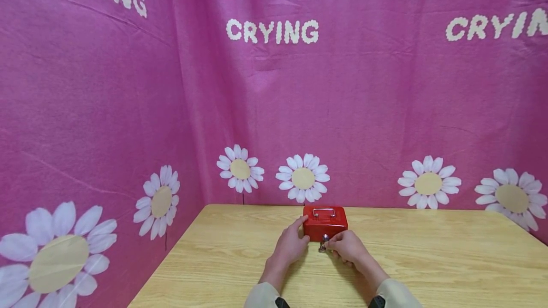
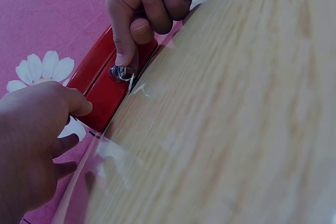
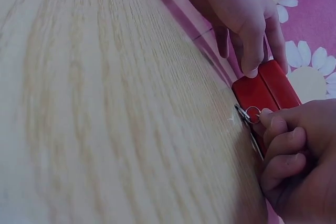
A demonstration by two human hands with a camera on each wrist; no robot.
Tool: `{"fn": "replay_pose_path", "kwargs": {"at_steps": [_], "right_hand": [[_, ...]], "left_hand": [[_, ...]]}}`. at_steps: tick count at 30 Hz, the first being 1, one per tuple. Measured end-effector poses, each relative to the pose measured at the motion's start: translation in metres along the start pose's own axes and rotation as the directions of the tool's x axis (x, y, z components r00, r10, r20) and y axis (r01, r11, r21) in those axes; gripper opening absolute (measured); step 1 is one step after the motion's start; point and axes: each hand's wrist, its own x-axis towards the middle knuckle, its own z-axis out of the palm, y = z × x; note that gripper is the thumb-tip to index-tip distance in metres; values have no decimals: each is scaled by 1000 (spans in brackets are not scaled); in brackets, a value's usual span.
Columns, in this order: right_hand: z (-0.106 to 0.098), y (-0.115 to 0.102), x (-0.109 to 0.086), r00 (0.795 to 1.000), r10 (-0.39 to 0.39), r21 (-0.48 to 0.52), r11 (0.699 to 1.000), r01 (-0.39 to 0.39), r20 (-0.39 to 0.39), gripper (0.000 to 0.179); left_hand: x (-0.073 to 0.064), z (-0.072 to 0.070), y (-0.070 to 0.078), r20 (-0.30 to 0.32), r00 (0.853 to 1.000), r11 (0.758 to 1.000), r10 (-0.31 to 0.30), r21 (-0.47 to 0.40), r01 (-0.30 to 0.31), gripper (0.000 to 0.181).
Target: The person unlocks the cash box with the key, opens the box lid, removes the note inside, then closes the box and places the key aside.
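A small red metal cash box (image 1: 324,230) with a silver handle (image 1: 324,212) on its lid stands on the table, its lid down. On its front is a silver lock (image 2: 116,73). From there hangs a key ring (image 3: 253,114) with a small metal key. My right hand (image 1: 350,247) pinches the key at the lock between thumb and index finger, its other fingers curled in. My left hand (image 1: 291,243) holds the box at its left side, thumb on the front face and index finger farther back. The key's blade is hidden.
The light wood-grain table (image 1: 428,251) reaches a pink curtain (image 1: 342,108) behind and at the left. White daisies (image 1: 303,178) and lettering are printed on the cloth. The box stands near the table's back edge.
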Motion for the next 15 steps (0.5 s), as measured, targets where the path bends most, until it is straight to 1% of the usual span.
{"fn": "replay_pose_path", "kwargs": {"at_steps": [6, 15], "right_hand": [[-1, 1, 1, 999, 36, 24, 999, -37, 28, 17], [-4, 6, 3, 996, 43, 134, 990, -54, 82, 15]], "left_hand": [[0, 1, -1, -4, 1000, 1000, 11, -2, -11, 59], [1, 1, -3, -5, 1000, 1000, 23, -5, -23, 59]]}}
